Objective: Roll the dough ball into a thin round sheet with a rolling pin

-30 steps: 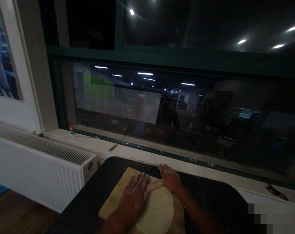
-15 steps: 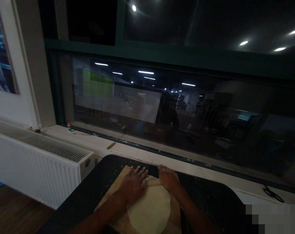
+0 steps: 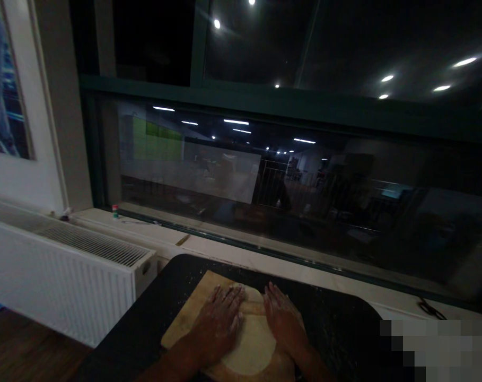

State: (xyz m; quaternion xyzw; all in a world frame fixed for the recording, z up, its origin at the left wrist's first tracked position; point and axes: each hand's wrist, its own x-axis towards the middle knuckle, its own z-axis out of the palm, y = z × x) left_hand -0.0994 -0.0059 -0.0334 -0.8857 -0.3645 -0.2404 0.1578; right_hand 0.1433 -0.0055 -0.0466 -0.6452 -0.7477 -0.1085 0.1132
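Observation:
A flat, pale sheet of dough [image 3: 256,345] lies on a wooden board [image 3: 199,297] on the dark table. Across its upper part runs a rolling pin [image 3: 252,308], visible only between my hands. My left hand [image 3: 220,318] lies flat over the pin's left end, fingers stretched forward and dusted with flour. Over the right end rests my right hand [image 3: 280,313], also floury, with its fingers extended. Both palms cover the ends of the pin. Some dough shows beyond the pin, on the side toward the window.
The black table [image 3: 145,318] has flour specks and stands against a white windowsill [image 3: 233,262]. At left is a white radiator [image 3: 85,297]. A small red-and-green container [image 3: 115,211] stands on the sill, and a dark cord-like item [image 3: 431,309] lies at right.
Both hands and the rolling pin have moved toward me from the dough's far edge. More of the dough's far part and of the board now shows beyond them. The view has shifted slightly.

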